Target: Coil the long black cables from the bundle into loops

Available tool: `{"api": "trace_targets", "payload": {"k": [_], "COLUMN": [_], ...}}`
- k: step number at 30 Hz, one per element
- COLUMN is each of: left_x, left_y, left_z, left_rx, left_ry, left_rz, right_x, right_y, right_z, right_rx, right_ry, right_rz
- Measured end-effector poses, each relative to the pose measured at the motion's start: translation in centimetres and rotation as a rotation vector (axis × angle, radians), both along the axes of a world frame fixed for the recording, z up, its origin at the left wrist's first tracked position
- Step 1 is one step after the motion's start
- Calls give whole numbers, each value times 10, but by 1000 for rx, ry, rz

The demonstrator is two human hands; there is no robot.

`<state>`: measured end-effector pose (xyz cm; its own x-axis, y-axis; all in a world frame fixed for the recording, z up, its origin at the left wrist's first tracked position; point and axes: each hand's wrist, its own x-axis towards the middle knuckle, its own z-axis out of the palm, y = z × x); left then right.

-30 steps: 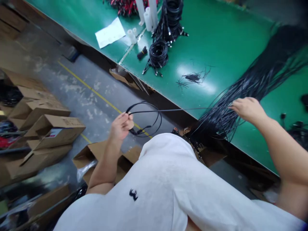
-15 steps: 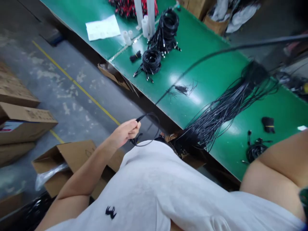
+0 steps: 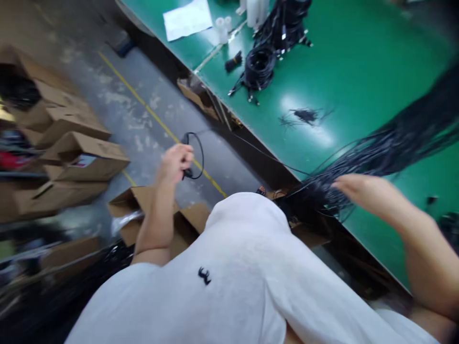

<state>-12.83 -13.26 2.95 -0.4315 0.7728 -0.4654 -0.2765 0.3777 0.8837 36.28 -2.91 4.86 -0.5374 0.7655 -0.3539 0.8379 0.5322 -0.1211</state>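
Note:
My left hand (image 3: 175,163) is closed on a thin black cable (image 3: 196,153) that forms a small loop beside the fist, out over the floor left of the table. The cable runs right toward a big bundle of loose black cables (image 3: 380,153) lying across the green table (image 3: 344,62) and hanging over its near edge. My right hand (image 3: 362,190) is blurred and reaches into that bundle near the table edge; its fingers look stretched forward, and whether they hold a strand is unclear.
Coiled black cable bundles (image 3: 258,67), white tubes (image 3: 222,27) and a paper sheet (image 3: 187,19) lie at the table's far end. A small tangle of black ties (image 3: 304,115) sits mid-table. Open cardboard boxes (image 3: 82,153) stand on the floor at left, one (image 3: 143,215) below my left arm.
My right arm has come down from high at the right to the cable bundle. My left hand has moved up and left, and its cable loop is smaller. The view swung back left.

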Motion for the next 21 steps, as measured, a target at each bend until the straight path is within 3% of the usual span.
{"api": "trace_targets", "payload": {"k": [3, 5, 9, 11, 15, 18, 21], "left_x": [42, 66, 95, 104, 117, 103, 71], "left_y": [-1, -7, -18, -22, -26, -28, -29], "left_z": [-27, -41, -47, -44, -29, -13, 4], "left_rx": [-77, -44, 24, 21, 7, -2, 52], "left_ry": [57, 11, -260, -371, -495, -636, -638], "left_rz": [-435, -587, -752, -829, -913, -773, -497], "right_x": [-92, -136, -168, -166, -145, -100, -29], "right_y": [-48, -59, -42, -30, -12, 8, 25], "right_z": [-16, -12, -8, -10, -25, -52, -88], "right_rx": [-290, -390, -262, -239, -348, -337, -164], "right_ry": [303, 516, 602, 599, 649, 625, 472], "right_rz": [329, 460, 316, 247, 167, -84, -370]}}
